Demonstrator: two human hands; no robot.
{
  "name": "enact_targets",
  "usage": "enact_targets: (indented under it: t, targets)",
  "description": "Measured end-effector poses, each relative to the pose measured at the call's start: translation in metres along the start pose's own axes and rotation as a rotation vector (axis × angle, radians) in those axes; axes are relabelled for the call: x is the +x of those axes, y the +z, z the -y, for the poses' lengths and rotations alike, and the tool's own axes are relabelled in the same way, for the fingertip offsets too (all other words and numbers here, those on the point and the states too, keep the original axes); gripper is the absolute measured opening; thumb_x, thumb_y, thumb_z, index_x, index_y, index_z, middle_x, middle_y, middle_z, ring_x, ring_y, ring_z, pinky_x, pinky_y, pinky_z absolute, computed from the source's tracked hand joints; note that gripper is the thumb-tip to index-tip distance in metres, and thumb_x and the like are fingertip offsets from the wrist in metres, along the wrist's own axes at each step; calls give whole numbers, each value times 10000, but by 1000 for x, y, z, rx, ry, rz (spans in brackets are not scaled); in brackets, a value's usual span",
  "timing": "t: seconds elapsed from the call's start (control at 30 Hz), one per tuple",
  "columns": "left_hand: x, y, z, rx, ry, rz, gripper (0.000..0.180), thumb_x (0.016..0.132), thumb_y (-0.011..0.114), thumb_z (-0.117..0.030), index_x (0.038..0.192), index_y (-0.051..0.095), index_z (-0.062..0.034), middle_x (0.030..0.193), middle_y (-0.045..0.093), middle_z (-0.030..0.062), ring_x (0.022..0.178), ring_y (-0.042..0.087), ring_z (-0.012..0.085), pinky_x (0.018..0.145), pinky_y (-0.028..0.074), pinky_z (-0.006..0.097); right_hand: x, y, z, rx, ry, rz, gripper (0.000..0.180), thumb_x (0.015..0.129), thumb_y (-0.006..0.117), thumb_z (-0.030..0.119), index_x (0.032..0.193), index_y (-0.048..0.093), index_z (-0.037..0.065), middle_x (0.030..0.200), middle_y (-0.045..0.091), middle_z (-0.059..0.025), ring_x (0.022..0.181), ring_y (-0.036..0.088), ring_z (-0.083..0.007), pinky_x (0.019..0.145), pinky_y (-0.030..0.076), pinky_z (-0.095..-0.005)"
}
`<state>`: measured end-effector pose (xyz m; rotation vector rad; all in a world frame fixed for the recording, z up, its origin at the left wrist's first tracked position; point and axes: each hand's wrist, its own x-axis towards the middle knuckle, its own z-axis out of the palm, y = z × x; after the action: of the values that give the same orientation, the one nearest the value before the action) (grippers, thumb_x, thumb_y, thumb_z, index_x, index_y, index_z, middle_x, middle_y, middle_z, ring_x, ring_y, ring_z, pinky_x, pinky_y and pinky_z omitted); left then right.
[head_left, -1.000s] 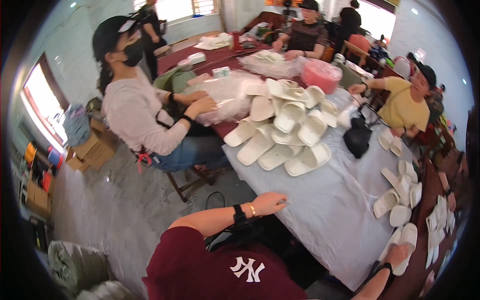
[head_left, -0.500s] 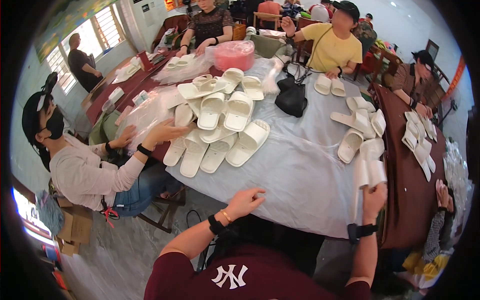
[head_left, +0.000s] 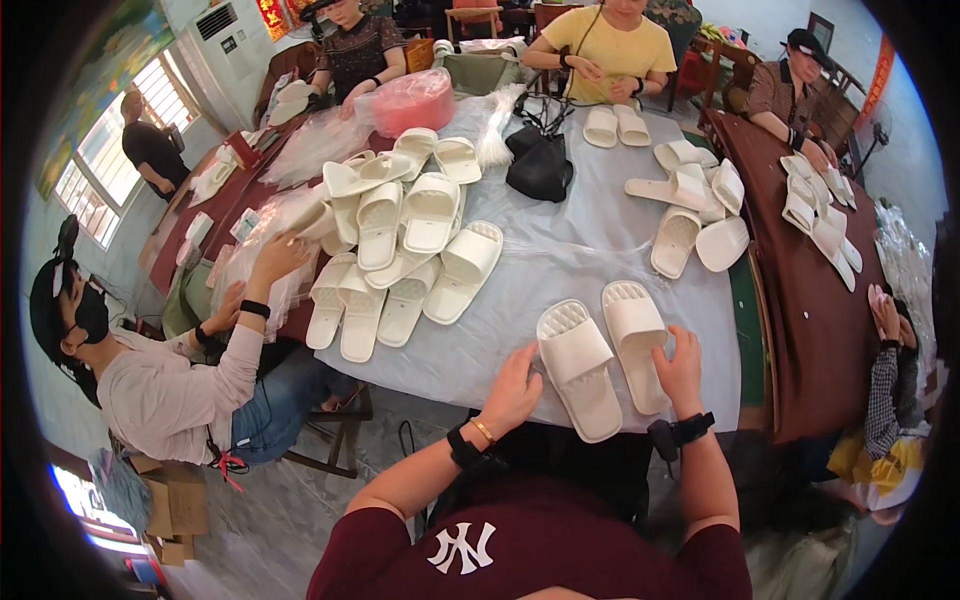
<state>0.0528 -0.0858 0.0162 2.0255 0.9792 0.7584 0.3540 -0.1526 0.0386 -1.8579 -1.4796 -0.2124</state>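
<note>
you are having two cream slippers in front of you, lying side by side at the near edge of the table's pale plastic sheet [head_left: 560, 240]. the left slipper [head_left: 592, 398] is tilting its far end slightly leftward; the right slipper [head_left: 638, 315] is lying just beside it, a little farther from you. both are showing their insoles upward, with rounded ends, one broad, smooth band crossing each, and a puffy, quilted-looking pattern filling the far end. the near part of each insole is looking flatter and paler; any finer marking is staying too small to tell.

your left hand [head_left: 512, 385] is resting beside the left slipper's outer edge, fingers loosely bending and grasping nothing; whether they are touching it, you cannot tell from here. your right hand [head_left: 682, 370] is spreading thumb and fingers apart, released, the thumb lying against the right slipper's outer edge. similar cream slippers are forming a heap [head_left: 432, 215] to the left and a smaller cluster [head_left: 685, 190] to the right.
</note>
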Motion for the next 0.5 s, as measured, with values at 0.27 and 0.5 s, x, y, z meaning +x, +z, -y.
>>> enact_targets:
  t: [0.27,0.5]
  targets:
    - [11,8,-30,218,43,-51,650,836,647,-224,1364,360,24,1341,415,243,1274,384,369,1054,332,397,0,3,6,250,304,310,363,746,661,116,1070,545,0,944,601,-180,873,584,-355,757,476,-431]
    - [24,-1,15,73,64,-176,598,838,630,-201,1339,387,17,1320,429,243,1210,417,401,1025,347,441,-17,9,32,184,397,457,235,798,614,188,968,582,29,802,654,-160,760,628,-353,677,489,-447]
